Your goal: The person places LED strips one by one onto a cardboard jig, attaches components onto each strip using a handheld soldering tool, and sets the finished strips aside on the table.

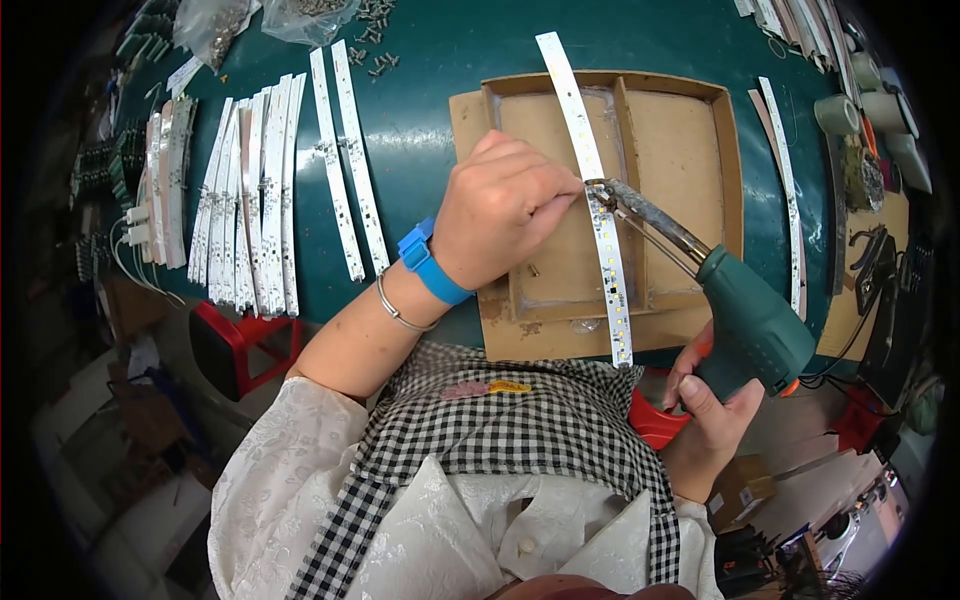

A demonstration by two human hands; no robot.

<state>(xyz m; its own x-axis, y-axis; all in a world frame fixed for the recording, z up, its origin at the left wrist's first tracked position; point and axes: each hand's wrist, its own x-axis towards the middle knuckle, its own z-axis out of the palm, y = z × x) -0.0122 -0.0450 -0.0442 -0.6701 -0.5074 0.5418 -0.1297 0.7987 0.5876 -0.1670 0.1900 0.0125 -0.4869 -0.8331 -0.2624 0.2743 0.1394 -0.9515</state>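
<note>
A long white LED strip (611,270) lies lengthwise across a shallow, divided cardboard box (733,170). My left hand (508,196) is closed in a pinch at the strip's left edge, near its middle. What sits between those fingertips is too small to make out. In my right hand (718,405) is a green soldering gun (757,322), gripped by its handle. Its metal tip reaches the same spot on the strip, close beside my left fingertips. Part of the right hand is hidden behind the gun's body.
Many similar LED strips (247,200) lie at the left, with two more (348,160) nearer the box. Another strip (785,190) lies right of it. Loose small metal parts (375,25) and plastic bags (215,28) are at the back. Tape rolls (838,115) stand far right.
</note>
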